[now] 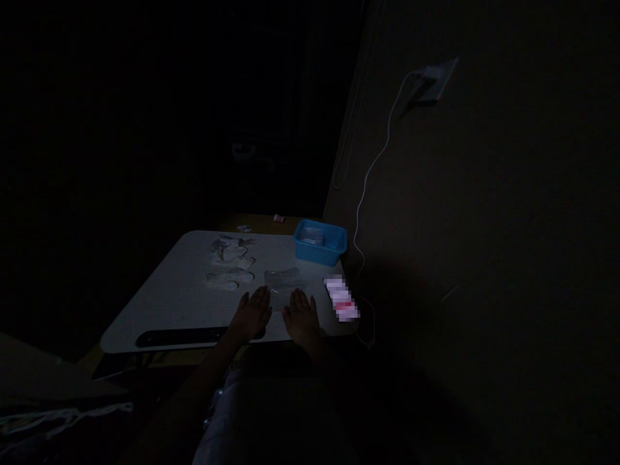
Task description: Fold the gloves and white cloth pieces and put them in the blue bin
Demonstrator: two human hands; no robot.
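Though darkness hides most, the left hand (252,312) and right hand (301,313) lie flat, fingers spread, beside a plastic bag (283,284).

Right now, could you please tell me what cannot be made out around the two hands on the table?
- Head view, clear bag between left hand and right hand: contents lost in dim light.
- Blue bin: contents hidden by its wall.
- Blurred packet: pixelated, unreadable.
- Clear items: too faint to identify.
- Room left of the table: in darkness.

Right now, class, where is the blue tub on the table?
In the head view, the blue tub sits at the table's far right corner, close to the wall, beyond the clear plastic bag and both hands.
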